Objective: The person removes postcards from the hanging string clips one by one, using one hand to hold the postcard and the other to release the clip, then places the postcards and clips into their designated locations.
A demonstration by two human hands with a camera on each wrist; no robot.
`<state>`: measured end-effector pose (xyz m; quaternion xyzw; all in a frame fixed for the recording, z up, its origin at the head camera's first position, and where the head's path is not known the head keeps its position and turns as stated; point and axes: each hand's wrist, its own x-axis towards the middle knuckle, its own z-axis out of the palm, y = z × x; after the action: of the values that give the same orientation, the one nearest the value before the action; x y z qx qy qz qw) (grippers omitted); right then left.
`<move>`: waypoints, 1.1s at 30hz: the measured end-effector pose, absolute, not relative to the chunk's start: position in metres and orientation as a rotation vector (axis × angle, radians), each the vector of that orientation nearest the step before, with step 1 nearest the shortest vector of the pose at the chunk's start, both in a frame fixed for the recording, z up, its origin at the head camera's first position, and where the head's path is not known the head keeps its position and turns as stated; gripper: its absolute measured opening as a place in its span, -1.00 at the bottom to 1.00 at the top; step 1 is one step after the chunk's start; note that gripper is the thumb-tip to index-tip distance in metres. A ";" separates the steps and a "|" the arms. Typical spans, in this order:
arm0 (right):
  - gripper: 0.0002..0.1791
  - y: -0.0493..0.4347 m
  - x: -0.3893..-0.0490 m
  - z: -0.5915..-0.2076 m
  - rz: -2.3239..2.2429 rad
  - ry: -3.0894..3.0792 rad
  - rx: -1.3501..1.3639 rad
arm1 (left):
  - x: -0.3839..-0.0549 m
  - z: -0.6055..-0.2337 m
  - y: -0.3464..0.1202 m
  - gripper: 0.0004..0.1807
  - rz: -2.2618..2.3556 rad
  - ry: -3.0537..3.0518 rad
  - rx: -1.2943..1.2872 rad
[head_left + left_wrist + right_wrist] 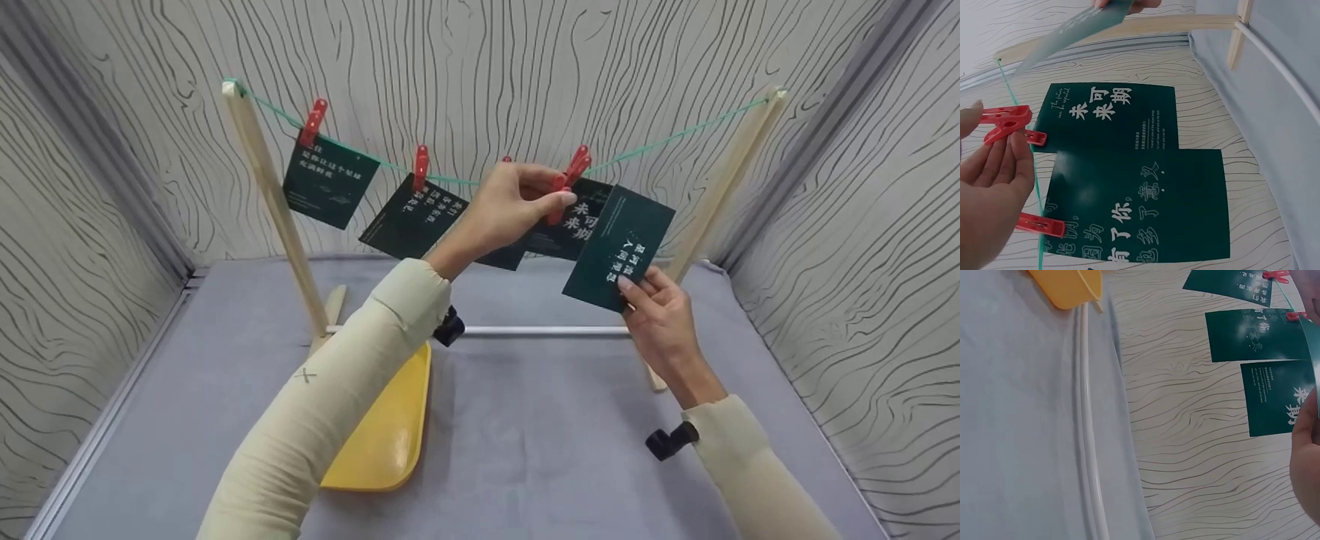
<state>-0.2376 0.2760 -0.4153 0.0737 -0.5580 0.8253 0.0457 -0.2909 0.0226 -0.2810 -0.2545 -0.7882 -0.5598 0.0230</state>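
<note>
My left hand pinches a red clothespin between thumb and fingers, in front of the green line. Close by, another red clothespin clamps a dark green card with white characters to the line. My right hand holds a separate dark green card by its lower right corner, tilted, in front of the hung one. Partly behind the left hand hangs a further card, held by its own clothespin. In the right wrist view the right hand is cut off by the frame edge.
Farther left, two more cards hang from red clothespins. Wooden posts carry the line, with a white rod joining them low down. A yellow tray lies on the grey cloth under the left forearm.
</note>
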 end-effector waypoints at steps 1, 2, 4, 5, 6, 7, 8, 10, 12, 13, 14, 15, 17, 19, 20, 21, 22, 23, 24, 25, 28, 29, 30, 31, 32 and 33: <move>-0.64 0.276 -0.236 -0.416 2.523 -1.706 0.223 | -0.291 -0.282 0.021 -0.64 -1.728 -2.442 -0.792; -0.63 0.275 -0.235 -0.416 2.525 -1.709 0.223 | -0.291 -0.283 0.020 -0.65 -1.727 -2.442 -0.790; -0.63 0.274 -0.233 -0.417 2.530 -1.711 0.226 | -0.290 -0.286 0.017 -0.65 -1.713 -2.450 -0.771; -0.62 0.274 -0.232 -0.417 2.532 -1.710 0.228 | -0.289 -0.288 0.016 -0.64 -1.711 -2.460 -0.760; -0.62 0.274 -0.231 -0.418 2.533 -1.708 0.229 | -0.289 -0.289 0.014 -0.63 -1.713 -2.469 -0.750; -0.62 0.274 -0.230 -0.419 2.534 -1.708 0.231 | -0.288 -0.292 0.013 -0.63 -1.714 -2.478 -0.745; -0.63 0.274 -0.229 -0.419 2.534 -1.707 0.231 | -0.287 -0.294 0.011 -0.62 -1.724 -2.487 -0.740; -0.65 0.273 -0.227 -0.421 2.538 -1.702 0.226 | -0.285 -0.300 0.009 -0.62 -1.736 -2.500 -0.737; -0.66 0.273 -0.225 -0.423 2.540 -1.702 0.217 | -0.285 -0.306 0.007 -0.62 -1.744 -2.509 -0.729; -0.67 0.273 -0.224 -0.424 2.540 -1.705 0.210 | -0.284 -0.308 0.006 -0.61 -1.743 -2.516 -0.721; -0.67 0.273 -0.223 -0.424 2.541 -1.704 0.206 | -0.284 -0.311 0.005 -0.61 -1.750 -2.518 -0.714; -0.68 0.273 -0.222 -0.425 2.543 -1.702 0.203 | -0.285 -0.313 0.004 -0.61 -1.750 -2.523 -0.703; -0.68 0.273 -0.221 -0.427 2.541 -1.704 0.196 | -0.284 -0.316 0.001 -0.60 -1.750 -2.537 -0.686; -0.69 0.273 -0.220 -0.428 2.534 -1.709 0.188 | -0.283 -0.318 -0.003 -0.58 -1.754 -2.547 -0.675; -0.69 0.273 -0.219 -0.428 2.531 -1.711 0.182 | -0.283 -0.320 -0.005 -0.58 -1.757 -2.551 -0.673; -0.69 0.273 -0.218 -0.429 2.529 -1.715 0.172 | -0.281 -0.321 -0.007 -0.58 -1.752 -2.560 -0.669; -0.69 0.273 -0.217 -0.429 2.525 -1.724 0.162 | -0.280 -0.323 -0.010 -0.58 -1.741 -2.570 -0.661; -0.69 0.273 -0.216 -0.430 2.522 -1.734 0.157 | -0.279 -0.325 -0.012 -0.58 -1.731 -2.579 -0.657; -0.69 0.273 -0.214 -0.431 2.519 -1.744 0.154 | -0.278 -0.327 -0.015 -0.58 -1.721 -2.588 -0.652; -0.68 0.273 -0.213 -0.431 2.517 -1.751 0.148 | -0.277 -0.329 -0.017 -0.58 -1.710 -2.597 -0.647; -0.65 0.274 -0.210 -0.433 2.516 -1.765 0.149 | -0.276 -0.334 -0.024 -0.58 -1.691 -2.617 -0.632; -0.64 0.274 -0.209 -0.434 2.516 -1.767 0.152 | -0.276 -0.336 -0.026 -0.59 -1.692 -2.618 -0.630; -0.64 0.273 -0.208 -0.434 2.515 -1.765 0.151 | -0.276 -0.337 -0.028 -0.59 -1.694 -2.619 -0.626; -0.63 0.273 -0.208 -0.435 2.516 -1.766 0.148 | -0.276 -0.339 -0.030 -0.59 -1.698 -2.621 -0.618; -0.63 0.273 -0.208 -0.436 2.517 -1.768 0.147 | -0.276 -0.341 -0.031 -0.59 -1.698 -2.621 -0.610; -0.63 0.272 -0.207 -0.437 2.517 -1.770 0.145 | -0.276 -0.342 -0.033 -0.59 -1.698 -2.622 -0.600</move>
<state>-0.2075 0.2721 -0.4365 0.0470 -0.5743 0.8168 0.0304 -0.2763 -0.0330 -0.3422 -0.1887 -0.8242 -0.5336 -0.0196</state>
